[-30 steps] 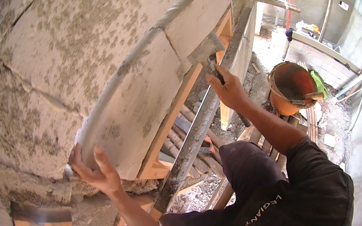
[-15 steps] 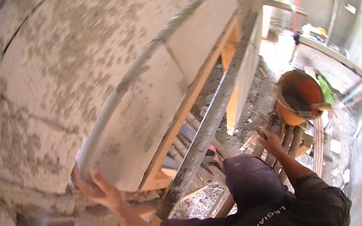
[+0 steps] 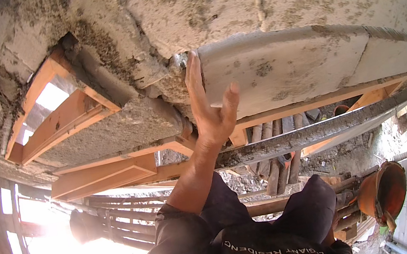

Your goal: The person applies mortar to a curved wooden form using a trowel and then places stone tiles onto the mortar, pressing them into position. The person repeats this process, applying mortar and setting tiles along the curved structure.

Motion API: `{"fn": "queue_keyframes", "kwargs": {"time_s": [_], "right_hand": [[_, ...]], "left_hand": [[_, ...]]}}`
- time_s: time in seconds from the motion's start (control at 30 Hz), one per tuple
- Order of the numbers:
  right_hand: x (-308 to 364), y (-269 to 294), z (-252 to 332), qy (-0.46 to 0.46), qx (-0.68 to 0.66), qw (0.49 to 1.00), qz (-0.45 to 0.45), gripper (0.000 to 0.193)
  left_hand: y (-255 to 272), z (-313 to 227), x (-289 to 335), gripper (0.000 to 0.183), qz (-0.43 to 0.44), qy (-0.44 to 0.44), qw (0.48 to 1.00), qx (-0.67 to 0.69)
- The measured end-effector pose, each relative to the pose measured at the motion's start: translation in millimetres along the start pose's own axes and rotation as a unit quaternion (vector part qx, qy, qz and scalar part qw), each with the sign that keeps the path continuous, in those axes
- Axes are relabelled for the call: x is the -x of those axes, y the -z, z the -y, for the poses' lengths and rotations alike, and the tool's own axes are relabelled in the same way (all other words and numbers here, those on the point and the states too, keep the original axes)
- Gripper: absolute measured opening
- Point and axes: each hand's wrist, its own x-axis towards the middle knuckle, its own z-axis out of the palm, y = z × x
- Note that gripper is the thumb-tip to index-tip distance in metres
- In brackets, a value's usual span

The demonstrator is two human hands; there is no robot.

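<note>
My left hand (image 3: 210, 104) is raised to the wall in the middle of the view, open, its fingers stretched upward and its thumb apart. Its palm side lies along the left end of a pale, smooth block face (image 3: 279, 66), where that face meets a rough, broken mortar joint (image 3: 172, 84). Whether the fingertips press on the block or only rest beside it is hard to see. My right hand is hidden behind my body; only a bit of that arm shows low at the right. Under the block runs a wooden frame (image 3: 317, 101).
A mortar-stained straight bar (image 3: 317, 132) crosses in front of the wall. Wooden poles (image 3: 273, 158) lie below. An orange bucket (image 3: 381, 194) stands at the lower right. To the left, a wooden window frame (image 3: 62, 105) is set in the rough wall, with bright light beneath.
My view has swung left, bringing the window frame in and shifting the bucket to the lower right. My left hand stays at the block's end, now fingers upward. My right hand has gone out of sight.
</note>
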Motion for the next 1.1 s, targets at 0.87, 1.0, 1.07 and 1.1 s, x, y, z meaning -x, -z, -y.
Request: {"fn": "queue_keyframes", "kwargs": {"time_s": [0.87,1.0,1.07,1.1], "right_hand": [[6.9,14.1,-19.7,0.002,0.041,0.999,0.004,0.037],[7.5,9.9,-20.2,0.001,0.043,0.999,0.004,0.036],[6.9,6.2,-20.1,0.0,0.043,0.999,0.005,0.036],[6.8,3.8,-21.1,-0.004,0.043,0.999,0.005,0.036]], "left_hand": [[62.8,-2.1,123.3,0.036,0.29,0.286,0.911,0.062],[46.1,-5.6,131.6,0.046,0.257,0.255,0.931,0.047],[41.7,-11.1,135.0,0.041,0.22,0.279,0.932,0.072],[39.1,-13.4,132.7,0.039,0.204,0.287,0.932,0.085]]}}
